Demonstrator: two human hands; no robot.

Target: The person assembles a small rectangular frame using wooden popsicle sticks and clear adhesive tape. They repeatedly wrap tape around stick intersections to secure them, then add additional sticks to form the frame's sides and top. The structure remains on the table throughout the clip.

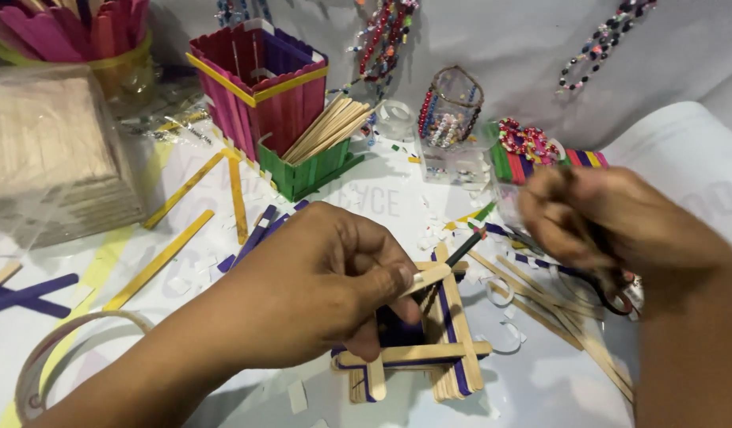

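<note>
My left hand (334,273) pinches a plain wooden craft stick (426,277) between thumb and fingers, just above a square frame of stacked wooden and purple sticks (453,349) on the white table. My right hand (604,226) is blurred at the right; it holds scissors with dark handles (615,289) and what looks like a thin dark stick (465,248) pointing toward the frame. Its fingers are curled closed.
Behind stand a red-and-purple stick box (259,83), a green stick holder with plain sticks (314,162), a beaded basket (449,111) and a pack of plain sticks (49,158). Loose yellow (160,257) and purple sticks (29,293), paper scraps and a tape ring (41,364) lie around.
</note>
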